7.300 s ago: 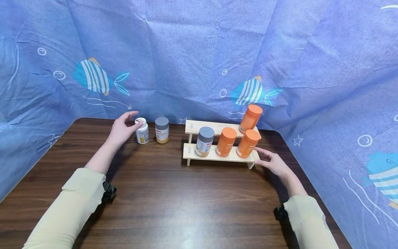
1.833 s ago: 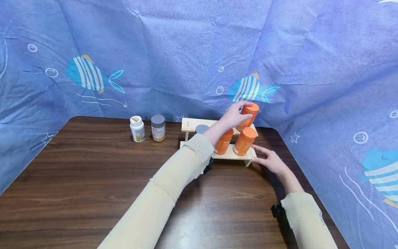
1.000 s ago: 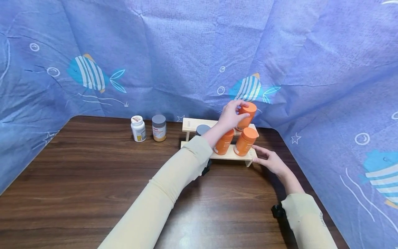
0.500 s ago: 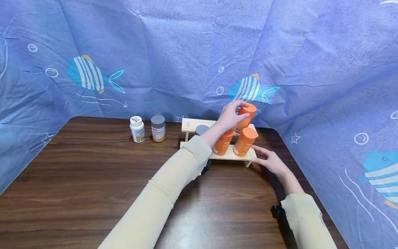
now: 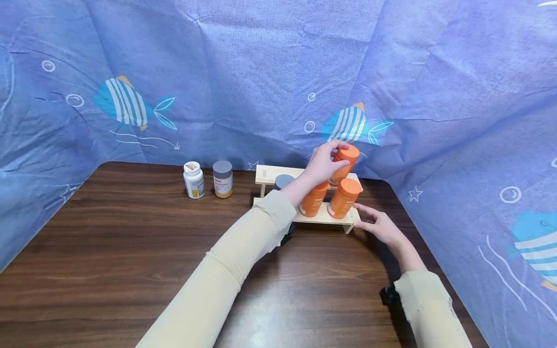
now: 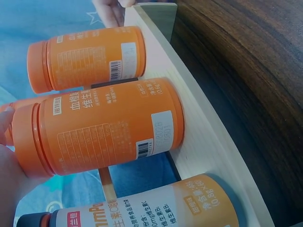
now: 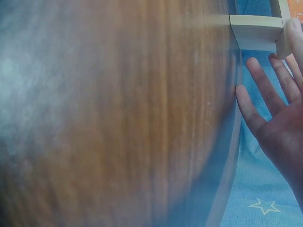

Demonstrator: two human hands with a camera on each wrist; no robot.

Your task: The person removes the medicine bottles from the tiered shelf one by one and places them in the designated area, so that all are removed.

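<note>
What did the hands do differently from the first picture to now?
The left hand left the white bottle on the left side of the table, reached across to the wooden rack, and now grips the orange bottle on the top shelf. The right hand stayed flat at the rack's right end. The white bottle, the grey-capped jar beside it and the lower-shelf bottles stayed put.

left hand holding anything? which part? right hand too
The left hand grips the orange bottle on the rack's upper step, fingers curled round its cap end. The right hand holds nothing; its straight fingers touch the wooden rack.
</note>
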